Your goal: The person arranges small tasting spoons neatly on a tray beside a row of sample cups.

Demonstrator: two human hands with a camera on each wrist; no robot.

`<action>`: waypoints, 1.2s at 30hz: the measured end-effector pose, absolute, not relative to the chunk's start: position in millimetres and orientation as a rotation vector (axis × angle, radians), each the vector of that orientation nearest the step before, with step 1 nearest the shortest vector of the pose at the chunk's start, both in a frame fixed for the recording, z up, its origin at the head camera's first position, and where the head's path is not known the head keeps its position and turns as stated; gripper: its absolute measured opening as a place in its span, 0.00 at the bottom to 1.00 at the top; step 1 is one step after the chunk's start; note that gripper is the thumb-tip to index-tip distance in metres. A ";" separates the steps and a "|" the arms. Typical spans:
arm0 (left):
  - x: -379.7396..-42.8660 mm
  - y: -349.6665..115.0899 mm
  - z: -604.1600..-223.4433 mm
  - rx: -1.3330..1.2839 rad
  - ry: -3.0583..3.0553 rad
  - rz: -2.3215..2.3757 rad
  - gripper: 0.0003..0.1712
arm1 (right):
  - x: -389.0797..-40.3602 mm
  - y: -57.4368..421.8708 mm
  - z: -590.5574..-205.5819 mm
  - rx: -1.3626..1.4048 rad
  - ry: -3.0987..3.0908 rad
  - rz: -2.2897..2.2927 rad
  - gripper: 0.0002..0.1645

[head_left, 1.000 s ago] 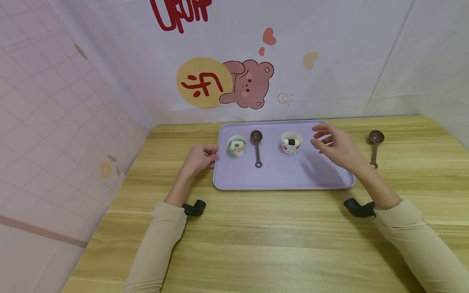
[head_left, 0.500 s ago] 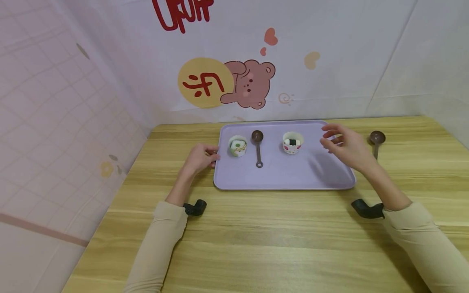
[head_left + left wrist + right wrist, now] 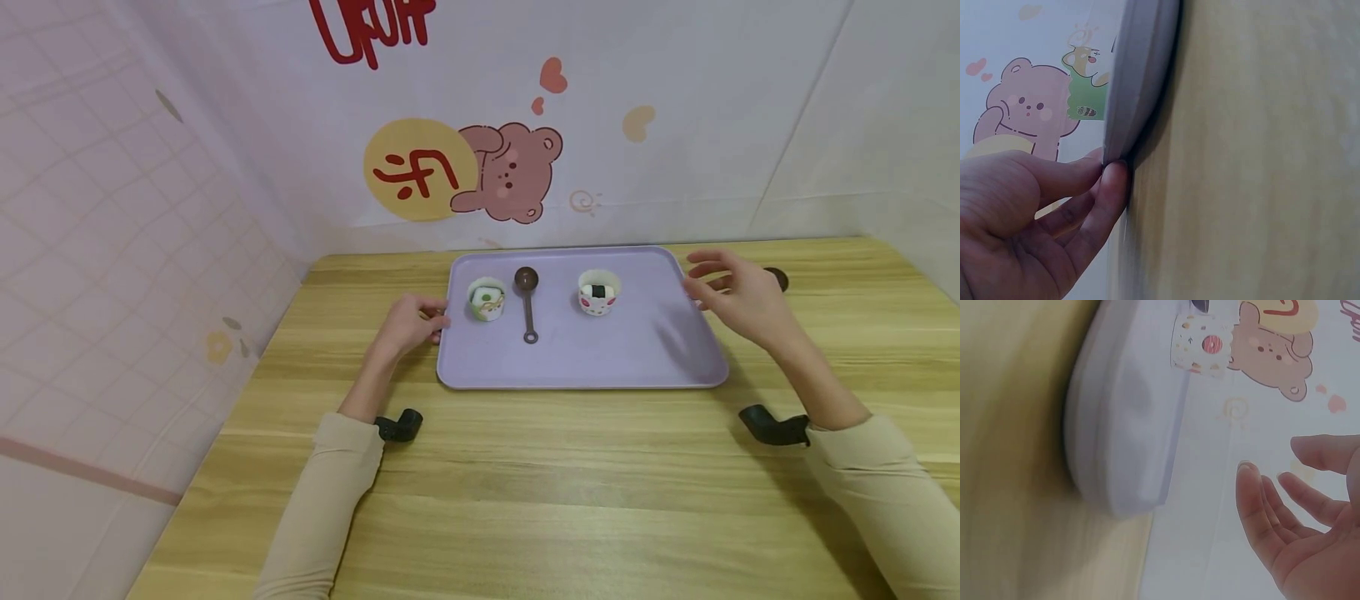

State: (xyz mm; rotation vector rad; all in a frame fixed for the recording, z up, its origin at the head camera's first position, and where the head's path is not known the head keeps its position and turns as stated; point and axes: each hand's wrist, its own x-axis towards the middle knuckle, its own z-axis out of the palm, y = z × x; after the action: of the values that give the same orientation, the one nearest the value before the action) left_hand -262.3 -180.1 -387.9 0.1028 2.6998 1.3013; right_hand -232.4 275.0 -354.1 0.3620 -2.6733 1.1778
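Note:
A lilac tray (image 3: 570, 358) lies flat on the table. My left hand (image 3: 407, 323) pinches its left edge; the left wrist view shows the thumb on top of the tray's rim (image 3: 1138, 75) and fingers underneath. Over by the right edge, my right hand (image 3: 742, 304) hovers with loosely bent, parted fingers. A gap separates those fingers from the tray in the right wrist view. On the tray stand a green-and-white cup (image 3: 488, 311) with a white piece inside and a patterned cup (image 3: 596, 306) with a white piece banded in black. Between them lies a brown measuring spoon (image 3: 528, 307).
A second brown measuring spoon (image 3: 781, 278) rests on the wooden table (image 3: 540, 483) to the right, mostly hidden behind my right hand. Behind the tray rises a white wall covering (image 3: 675, 183) printed with a bear. Black mounts (image 3: 400, 426) sit on both wrists.
My right hand has moved rightward from above the tray to its right edge, and now covers most of the far spoon. The left hand keeps its hold on the tray.

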 end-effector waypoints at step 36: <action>-262.7 -180.2 -389.1 0.082 2.680 1.321 0.22 | -227.5 327.9 -354.0 0.179 -2.708 1.147 0.32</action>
State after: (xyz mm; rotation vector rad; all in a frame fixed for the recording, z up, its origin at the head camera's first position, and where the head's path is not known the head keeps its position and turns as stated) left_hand -262.7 -180.2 -389.1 0.0817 2.6803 1.3212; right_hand -227.5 327.9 -354.0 0.1789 -2.7082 1.1471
